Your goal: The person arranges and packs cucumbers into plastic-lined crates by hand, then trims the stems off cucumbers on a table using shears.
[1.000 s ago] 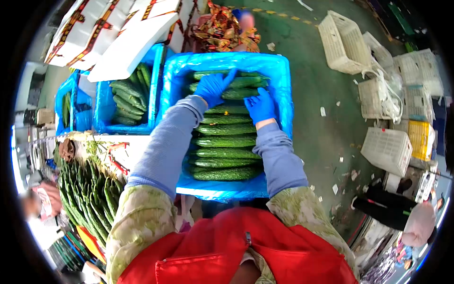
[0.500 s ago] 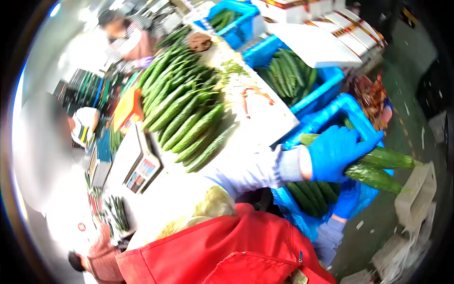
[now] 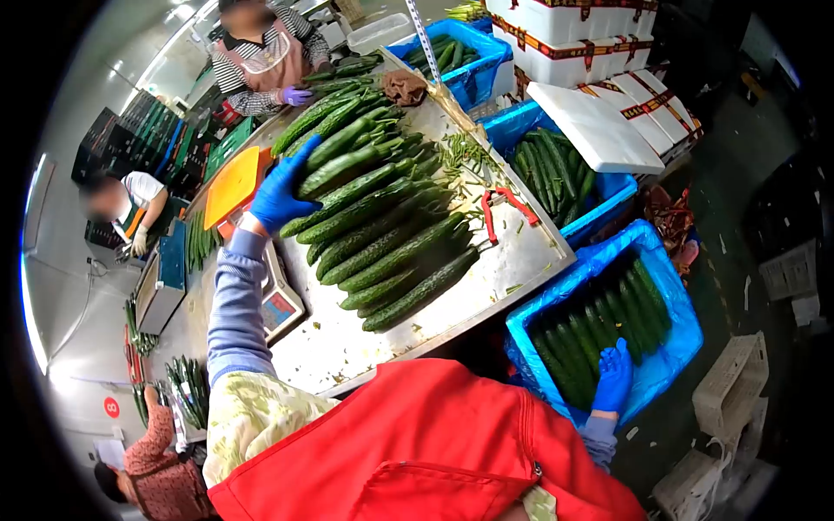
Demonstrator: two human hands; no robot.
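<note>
A pile of long green cucumbers (image 3: 382, 226) lies side by side on the metal worktable (image 3: 347, 347). My left hand (image 3: 282, 193), in a blue glove, reaches to the left ends of the upper cucumbers, thumb and fingers spread apart against them. Low on the right, a blue crate (image 3: 517, 334) lined with blue plastic holds a layer of cucumbers (image 3: 599, 326). Over its near right corner is my right hand (image 3: 613, 380), also blue-gloved, fingers stretched out and nothing in them.
A red-handled tool (image 3: 491, 217) and green scraps (image 3: 460, 156) lie on the table. Left of the pile stands a scale with an orange tray (image 3: 233, 187). More cucumber crates (image 3: 608, 204) and white foam boxes (image 3: 599, 130) line the far right. Several people work at the left and back.
My left hand has let go of cucumbers at the crate and swung left to the pile. My right hand stays by the crate, now with its fingers visible. The view has shifted slightly.
</note>
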